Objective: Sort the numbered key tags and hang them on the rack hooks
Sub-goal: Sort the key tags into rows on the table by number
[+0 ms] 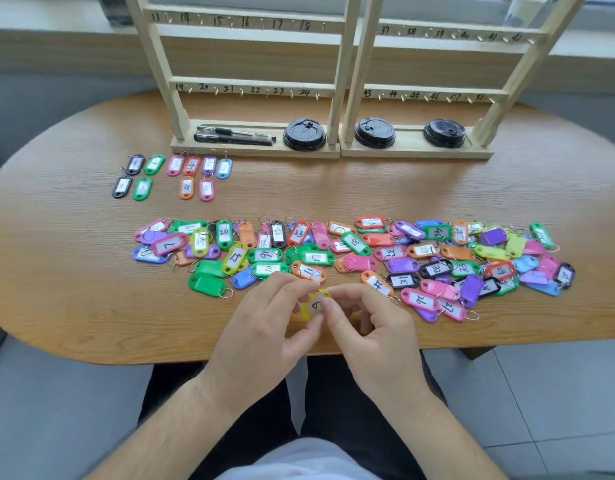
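Both my hands hold one yellow key tag (313, 305) just above the table's near edge. My left hand (268, 327) pinches its left side and my right hand (364, 323) pinches its right side; its label reads 6 or 9. A long heap of coloured numbered tags (351, 252) lies across the middle of the table. Several sorted tags (181, 174) lie in two short rows at the far left, numbered low. Two wooden racks (250, 86) (434, 95) stand at the back with numbered hooks, all bare.
Two black pens (235, 135) and a black cup lid (304, 135) rest on the left rack's base. Two more black lids (374, 132) (444, 133) sit on the right rack's base. The oval wooden table (74, 271) ends close to my lap.
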